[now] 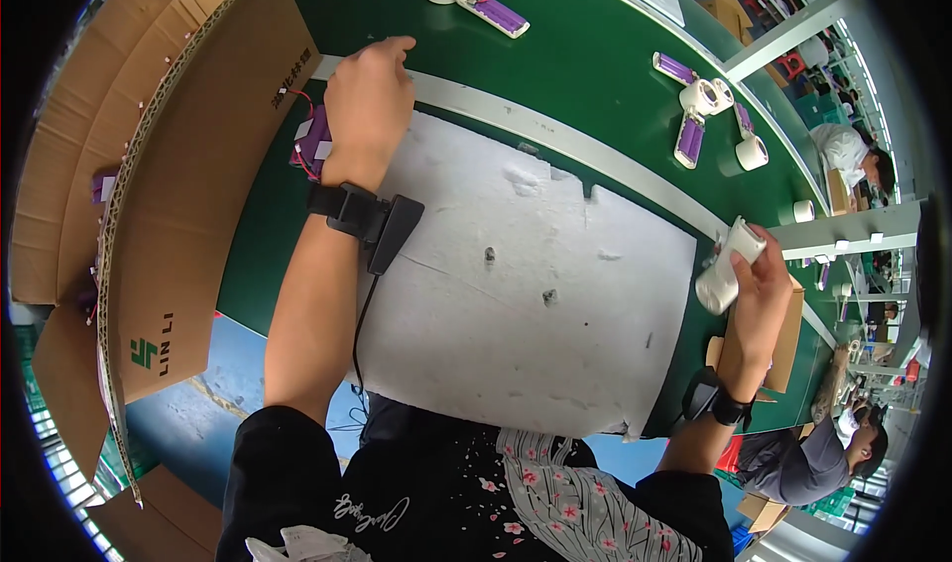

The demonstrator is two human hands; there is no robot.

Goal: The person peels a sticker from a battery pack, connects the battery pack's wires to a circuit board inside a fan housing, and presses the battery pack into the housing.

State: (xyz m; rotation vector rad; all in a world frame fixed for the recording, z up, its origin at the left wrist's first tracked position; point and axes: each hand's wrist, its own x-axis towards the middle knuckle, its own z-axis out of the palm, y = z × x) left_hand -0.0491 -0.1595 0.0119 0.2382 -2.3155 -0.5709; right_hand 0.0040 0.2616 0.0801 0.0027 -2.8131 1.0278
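Observation:
My right hand (760, 289) grips a white curved plastic housing (731, 267) beside the right edge of the white foam sheet (526, 294). The housing is held tilted, its narrower end up. My left hand (371, 96) is over the far left of the bench, back of the hand up. Its visible fingers are bent but apart, with nothing seen in them; the rest are hidden behind the hand. Next to my left wrist lies a purple battery pack (313, 144) with red wires, partly covered by the forearm.
A large cardboard box (198, 166) stands open at the left. On the green bench (555, 76) beyond a pale strip lie several white round parts with purple packs (499, 14). A small carton (783, 349) is at the right. Other people (818, 458) sit further right.

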